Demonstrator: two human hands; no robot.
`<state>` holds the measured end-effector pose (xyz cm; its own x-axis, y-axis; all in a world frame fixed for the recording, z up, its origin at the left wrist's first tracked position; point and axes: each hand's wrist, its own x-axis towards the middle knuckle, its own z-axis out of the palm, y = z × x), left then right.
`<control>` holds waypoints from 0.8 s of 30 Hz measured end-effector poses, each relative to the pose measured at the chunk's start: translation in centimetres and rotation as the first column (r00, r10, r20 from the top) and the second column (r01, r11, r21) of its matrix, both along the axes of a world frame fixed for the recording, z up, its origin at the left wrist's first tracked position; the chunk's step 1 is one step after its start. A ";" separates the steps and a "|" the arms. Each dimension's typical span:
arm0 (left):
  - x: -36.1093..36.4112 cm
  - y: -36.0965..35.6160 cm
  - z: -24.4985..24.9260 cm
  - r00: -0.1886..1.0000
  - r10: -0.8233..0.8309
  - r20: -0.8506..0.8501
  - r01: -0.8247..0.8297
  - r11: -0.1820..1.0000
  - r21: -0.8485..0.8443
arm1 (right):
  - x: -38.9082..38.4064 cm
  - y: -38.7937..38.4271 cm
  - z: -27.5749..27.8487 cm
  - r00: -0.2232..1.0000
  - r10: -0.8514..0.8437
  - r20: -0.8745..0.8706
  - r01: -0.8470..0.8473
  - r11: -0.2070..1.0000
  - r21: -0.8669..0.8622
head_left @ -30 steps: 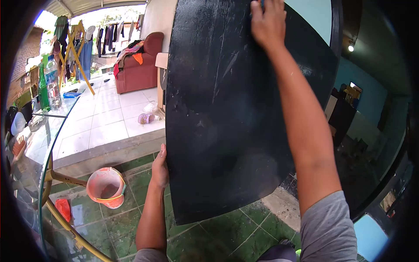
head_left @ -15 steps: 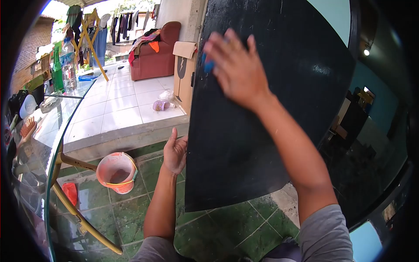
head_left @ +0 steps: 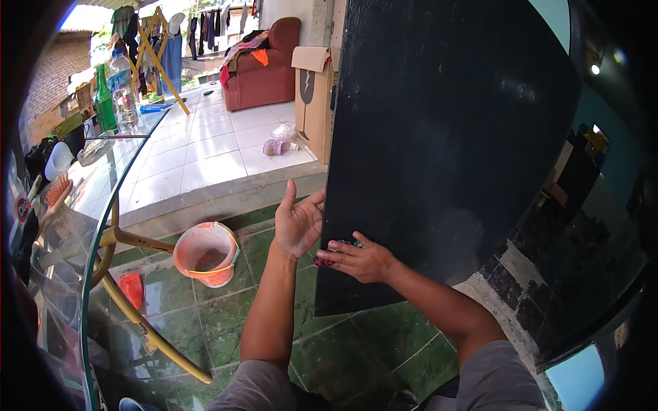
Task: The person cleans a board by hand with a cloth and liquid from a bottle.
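Note:
A large black door panel (head_left: 425,137) stands upright before me. My right hand (head_left: 367,260) lies low near its left edge, fingers together over a small crumpled cloth (head_left: 323,262) pressed to the surface. Only bits of dark red and blue cloth show around the fingers. At the same edge, slightly higher, my left hand (head_left: 299,220) is open with its palm toward me and thumb up. Its fingertips reach the door's edge and are partly hidden behind it.
An orange bucket (head_left: 214,272) with a yellow handle stands on green tiles. At left is a glass-topped table (head_left: 103,226) with bottles and a brush (head_left: 57,189). Beyond the raised step (head_left: 226,186) are a cardboard box (head_left: 314,103) and a red armchair (head_left: 264,85).
My right hand has moved from the upper part of the door down to the lower left edge with the cloth. My left hand stays at the edge. The view has shifted slightly.

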<state>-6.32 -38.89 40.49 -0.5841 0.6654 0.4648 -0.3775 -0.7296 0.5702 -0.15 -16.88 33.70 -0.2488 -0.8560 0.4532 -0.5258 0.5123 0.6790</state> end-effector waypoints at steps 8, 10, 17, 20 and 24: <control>-1.9 0.2 -1.1 0.998 -0.017 -0.060 0.021 0.997 0.074 | -4.4 -0.7 34.3 0.887 -0.216 -0.408 -0.087 0.789 -0.608; -0.9 0.3 -0.1 0.999 -0.036 0.026 0.034 0.996 0.086 | -4.5 -3.1 31.2 0.820 -0.264 -0.508 -0.195 0.706 -0.681; 0.5 0.2 0.5 0.995 0.100 -0.020 -0.100 0.995 -0.006 | -0.2 -1.8 -12.5 0.986 -0.169 0.007 0.164 0.941 -0.295; -1.1 0.7 -1.1 0.969 0.189 -0.159 -0.194 0.981 -0.016 | 0.0 2.6 -12.6 0.936 -0.055 0.348 0.186 0.915 -0.357; 0.4 1.8 -0.7 0.900 0.433 -0.047 -0.436 0.898 -0.059 | 0.9 16.9 -2.9 0.802 -0.594 0.054 0.211 0.197 -0.957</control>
